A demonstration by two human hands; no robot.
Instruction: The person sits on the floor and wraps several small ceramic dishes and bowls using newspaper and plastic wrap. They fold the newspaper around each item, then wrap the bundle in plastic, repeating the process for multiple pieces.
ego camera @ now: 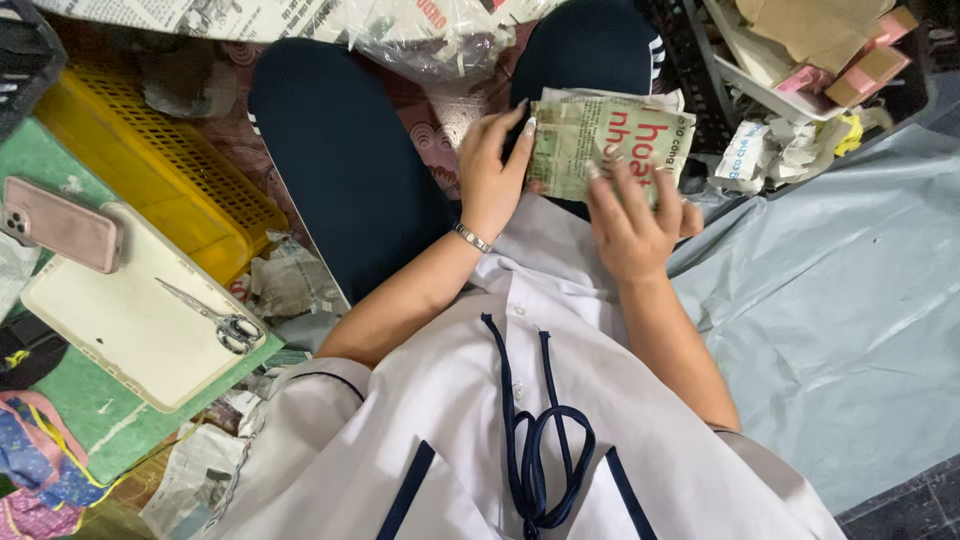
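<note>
Sitting cross-legged on the floor here, dark trousers, white shirt with a navy tie hanging down. Both my hands are on a folded piece of newspaper (610, 140) resting over my lap, just above my knees. My left hand (492, 170) has it by the left edge, fingers curled round the side and thumb against it, so closed on the paper rather than spread. My right hand (635, 222) lies flat on top of the lower right part, fingers pressing down on it, half open, more pinning than gripping. There's a thin bracelet (471, 237) on my left wrist.

The floor around me is pretty cluttered. To my right a grey plastic sheet (850, 300) covers the ground. Up past it sits a dark crate (700, 95) with brown paper, small pink boxes (870, 60) and crumpled scraps. On my left there's a yellow plastic basket (150, 160), and beside it a green mat (95, 415) with a cream tablet (120, 310) lying on it. Scissors (215, 318) rest on the tablet, and a pink phone (62, 224) overlaps its top corner. More newspaper and a clear plastic bag (430, 40) lie beyond my knees.
</note>
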